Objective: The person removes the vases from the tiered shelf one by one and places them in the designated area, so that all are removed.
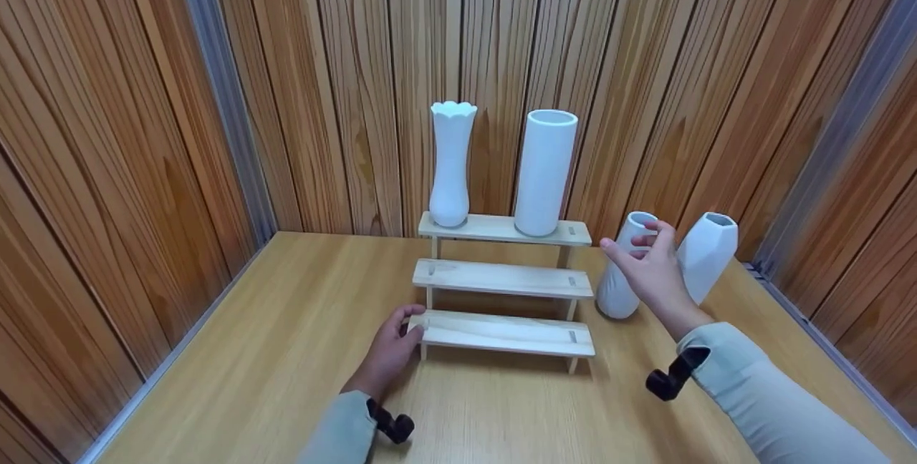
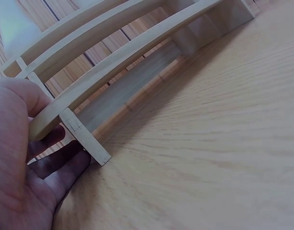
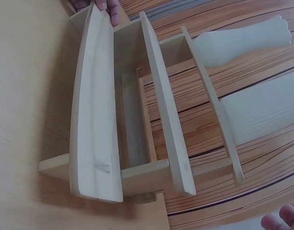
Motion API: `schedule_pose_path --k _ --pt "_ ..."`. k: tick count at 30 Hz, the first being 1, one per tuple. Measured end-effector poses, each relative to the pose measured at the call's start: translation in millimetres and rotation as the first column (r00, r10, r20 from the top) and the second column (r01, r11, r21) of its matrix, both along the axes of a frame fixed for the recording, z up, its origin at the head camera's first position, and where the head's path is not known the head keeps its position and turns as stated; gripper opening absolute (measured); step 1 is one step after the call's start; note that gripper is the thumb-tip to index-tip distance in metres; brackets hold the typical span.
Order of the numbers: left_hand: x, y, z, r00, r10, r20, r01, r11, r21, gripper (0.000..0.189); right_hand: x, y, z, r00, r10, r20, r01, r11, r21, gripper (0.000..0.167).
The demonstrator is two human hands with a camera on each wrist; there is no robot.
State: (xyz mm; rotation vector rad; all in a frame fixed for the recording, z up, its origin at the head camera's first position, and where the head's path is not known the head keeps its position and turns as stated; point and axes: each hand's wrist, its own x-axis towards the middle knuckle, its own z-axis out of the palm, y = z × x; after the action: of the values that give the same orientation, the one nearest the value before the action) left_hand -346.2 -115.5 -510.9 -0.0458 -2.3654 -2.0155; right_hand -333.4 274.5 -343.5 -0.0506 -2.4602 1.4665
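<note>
A three-step wooden shelf stand [image 1: 501, 277] stands on the table. My left hand [image 1: 387, 349] grips the left end of its lowest step, with the thumb over the board and fingers beneath it in the left wrist view. On the top step are a white scalloped-rim vase [image 1: 451, 163] and a white cylindrical vase [image 1: 546, 174]. To the right of the stand, my right hand [image 1: 658, 274] has its thumb and fingers spread apart in front of a rounded white vase [image 1: 616, 296], partly hiding it. Contact with that vase is unclear. Just behind the hand is a faceted white vase [image 1: 706, 256].
The wooden table [image 1: 301, 321] is bounded by wood-plank walls [image 1: 344, 92] at the back and both sides. The two lower steps of the stand hold no vases. Dark wrist mounts [image 1: 670, 382] sit on both sleeves.
</note>
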Motion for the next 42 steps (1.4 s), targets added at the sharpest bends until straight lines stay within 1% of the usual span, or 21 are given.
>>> schedule_pose_path --k 4,8,12,17,21,29,33,36,42 --pt "0.0 -2.0 -0.2 1.000 0.011 0.020 -0.011 1.000 -0.010 0.031 -5.3 -7.1 6.7 0.999 0.034 -0.009 -0.034 0.999 -0.002 0.107" --pt "0.4 -6.1 1.1 0.999 0.024 0.025 -0.023 0.999 -0.023 0.031 -11.7 -15.1 12.3 0.998 0.061 -0.023 -0.061 0.998 0.002 0.107" --pt "3.1 -10.7 1.3 0.999 0.037 0.027 -0.036 0.999 -0.036 0.030 -18.5 -24.2 15.8 0.995 0.091 -0.034 -0.091 0.996 -0.006 0.109" --pt "9.2 -11.9 -4.6 0.999 0.032 0.029 -0.031 0.999 -0.044 0.031 -28.5 -33.4 16.1 0.989 0.143 -0.043 -0.144 0.989 -0.036 0.107" --pt "10.9 -9.8 -7.1 1.000 0.021 0.017 -0.020 0.999 -0.037 0.031 -37.9 -40.1 17.5 0.984 0.169 -0.046 -0.171 0.984 -0.042 0.108" --pt "5.6 -4.9 -5.7 0.999 -0.039 -0.035 0.041 0.999 0.034 0.032 -57.7 -51.0 27.3 0.982 0.184 -0.048 -0.185 0.982 -0.029 0.102" --pt "3.5 -3.1 -2.4 0.999 -0.037 -0.032 0.037 0.999 0.018 0.032 -67.4 -52.7 35.3 0.984 0.174 -0.048 -0.176 0.983 -0.049 0.103" --pt "1.9 -2.2 -1.2 0.999 -0.033 -0.017 0.033 0.999 0.013 0.032 -75.3 -53.9 40.6 0.985 0.171 -0.039 -0.173 0.983 -0.061 0.105" --pt "0.3 -1.5 1.0 1.000 -0.027 -0.013 0.027 1.000 0.001 0.032 -88.5 -55.4 47.9 0.980 0.196 -0.047 -0.199 0.976 -0.088 0.109"
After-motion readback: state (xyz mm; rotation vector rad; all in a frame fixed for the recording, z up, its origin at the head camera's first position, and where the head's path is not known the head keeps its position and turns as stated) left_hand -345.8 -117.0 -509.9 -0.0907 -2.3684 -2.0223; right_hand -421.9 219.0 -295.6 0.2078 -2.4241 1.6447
